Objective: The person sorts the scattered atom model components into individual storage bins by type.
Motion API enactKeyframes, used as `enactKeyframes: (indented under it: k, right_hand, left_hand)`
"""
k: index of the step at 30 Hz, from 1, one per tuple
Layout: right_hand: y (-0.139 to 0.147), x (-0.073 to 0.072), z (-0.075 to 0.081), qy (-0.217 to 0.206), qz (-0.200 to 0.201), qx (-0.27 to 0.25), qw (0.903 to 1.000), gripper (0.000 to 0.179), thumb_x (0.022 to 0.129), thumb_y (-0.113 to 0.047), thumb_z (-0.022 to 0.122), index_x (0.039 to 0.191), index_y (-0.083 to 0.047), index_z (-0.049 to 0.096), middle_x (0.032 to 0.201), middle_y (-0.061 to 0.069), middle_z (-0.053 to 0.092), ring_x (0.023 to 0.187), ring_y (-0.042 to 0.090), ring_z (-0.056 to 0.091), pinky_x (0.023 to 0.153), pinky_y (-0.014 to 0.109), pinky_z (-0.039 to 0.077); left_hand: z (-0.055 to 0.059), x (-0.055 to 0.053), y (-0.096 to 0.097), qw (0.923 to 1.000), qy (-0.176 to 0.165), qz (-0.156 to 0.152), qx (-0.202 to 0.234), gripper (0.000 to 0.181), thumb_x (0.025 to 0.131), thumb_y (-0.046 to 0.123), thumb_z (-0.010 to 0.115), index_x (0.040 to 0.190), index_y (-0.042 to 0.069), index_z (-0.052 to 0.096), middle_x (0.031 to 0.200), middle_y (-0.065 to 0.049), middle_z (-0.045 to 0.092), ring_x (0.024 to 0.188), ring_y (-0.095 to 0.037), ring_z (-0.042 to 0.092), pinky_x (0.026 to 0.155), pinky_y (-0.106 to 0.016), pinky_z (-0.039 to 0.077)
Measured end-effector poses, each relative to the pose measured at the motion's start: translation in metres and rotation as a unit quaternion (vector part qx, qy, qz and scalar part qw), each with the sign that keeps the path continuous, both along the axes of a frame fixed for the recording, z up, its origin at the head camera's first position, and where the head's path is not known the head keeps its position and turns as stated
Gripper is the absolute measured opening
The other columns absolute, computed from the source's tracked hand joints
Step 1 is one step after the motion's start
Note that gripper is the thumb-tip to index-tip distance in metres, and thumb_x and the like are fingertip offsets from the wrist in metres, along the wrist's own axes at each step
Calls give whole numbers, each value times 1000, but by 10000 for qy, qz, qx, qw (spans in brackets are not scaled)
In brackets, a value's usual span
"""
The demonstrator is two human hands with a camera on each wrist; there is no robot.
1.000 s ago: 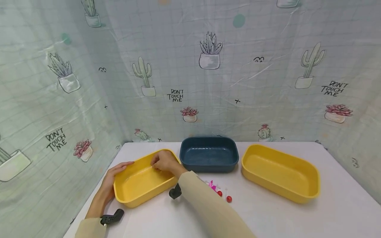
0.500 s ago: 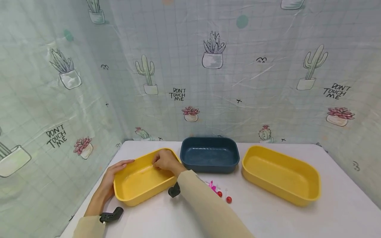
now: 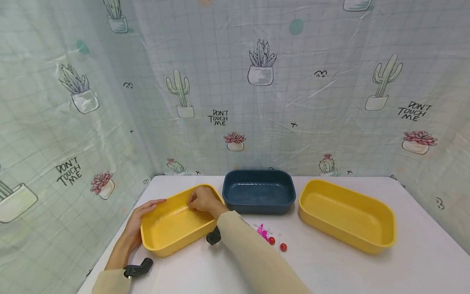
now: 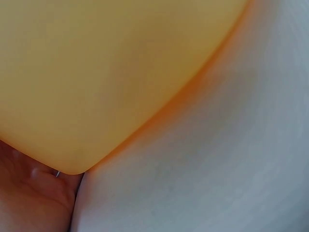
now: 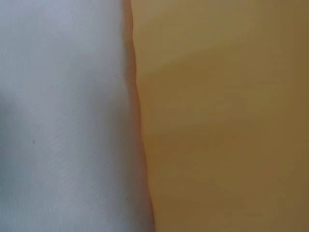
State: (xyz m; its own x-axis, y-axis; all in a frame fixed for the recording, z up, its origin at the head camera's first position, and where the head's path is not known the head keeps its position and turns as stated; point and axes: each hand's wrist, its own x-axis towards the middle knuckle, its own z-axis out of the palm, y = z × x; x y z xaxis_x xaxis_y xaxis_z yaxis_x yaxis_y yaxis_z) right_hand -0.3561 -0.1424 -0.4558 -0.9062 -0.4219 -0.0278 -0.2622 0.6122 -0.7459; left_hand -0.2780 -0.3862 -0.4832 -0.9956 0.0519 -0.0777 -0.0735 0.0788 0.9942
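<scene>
A yellow bin (image 3: 183,240) stands slantwise at the left of the white table. My left hand (image 3: 138,214) rests along its left outer side, with extended fingers at the far rim. In the left wrist view, part of this hand (image 4: 38,191) shows beside the bin's wall (image 4: 120,72). My right hand (image 3: 203,200) reaches inside the bin near its far right end, fingers curled and pinched together. A thin pale stick (image 3: 180,211) runs leftward from those fingertips, low by the far wall. The right wrist view holds only table and bin wall (image 5: 217,96); the hand is out of it.
A dark blue bin (image 3: 258,198) stands at the back middle, close to the yellow one. Another yellow bin (image 3: 346,216) is at the right. Small pink pieces (image 3: 262,232) and red balls (image 3: 283,247) lie on the table (image 3: 330,269), partly behind the right sleeve (image 3: 249,249).
Both hands and the bins keep nearly the same places. The pale stick by my right fingertips shows more clearly now. The head view shifts slightly.
</scene>
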Motion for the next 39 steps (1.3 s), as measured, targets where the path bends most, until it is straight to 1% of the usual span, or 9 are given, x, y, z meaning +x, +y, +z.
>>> enactKeyframes:
  k: [8,11,15,20,24,28,32,35,39]
  right_hand:
    - [-2,-2,-2,41,18,124,9999,4,89,-10,80,86,-13,80,81,-4,69,71,11,55,60,17,46]
    - [1,-1,-3,-20,42,115,9999,3,89,-10,80,90,-12,81,85,-3,71,73,11,55,61,17,47]
    - [4,2,0,-97,142,68,9998,8,89,-11,80,97,-10,81,90,-1,71,75,12,56,64,18,48]
    - [7,5,5,-81,303,49,9995,13,90,-13,79,102,-8,78,84,0,70,68,11,57,61,18,48]
    - [11,6,10,-40,464,0,9989,12,93,-16,77,103,-9,77,78,0,69,63,11,60,58,18,49]
    - [19,10,18,12,757,-139,9970,11,95,-17,74,104,-10,77,81,0,70,66,13,67,59,18,53]
    - [32,15,31,76,1056,-386,9936,15,98,-17,71,109,-8,75,86,0,71,74,17,71,63,18,55]
    - [43,20,41,333,1209,-370,9914,19,99,-17,70,114,-6,75,88,-1,71,75,15,70,65,17,56]
    - [59,27,51,739,1308,-277,9883,20,99,-17,69,115,-6,74,86,-2,70,70,7,64,64,16,54]
  left_hand:
    - [0,0,1,10000,-9,-8,51,46,111,36,42,149,14,56,131,21,64,120,1,62,99,-16,52]
    - [0,1,2,10000,-44,-11,2,47,110,37,42,150,15,55,133,20,63,121,1,62,99,-17,52]
    - [-2,0,2,10000,-50,-18,-2,48,110,39,43,150,15,55,134,21,63,120,2,62,99,-17,53]
    - [-3,-1,0,9998,-26,-129,115,47,111,36,41,151,14,54,133,22,64,121,1,63,100,-19,53]
    - [-1,0,0,9999,-92,-53,100,47,111,37,42,150,16,55,132,23,64,120,1,63,99,-18,53]
    - [2,1,0,9999,-138,-38,35,47,110,38,42,151,17,54,132,24,63,120,2,62,99,-18,53]
    - [3,1,1,9999,-123,-84,14,47,110,37,42,151,16,53,132,24,63,120,2,62,99,-19,54]
    - [3,2,1,9999,-52,-101,17,48,110,38,43,151,15,54,131,23,63,119,1,63,98,-20,54]
    - [2,3,2,9998,-3,-159,139,48,110,37,43,151,14,54,131,23,65,119,0,64,98,-20,55]
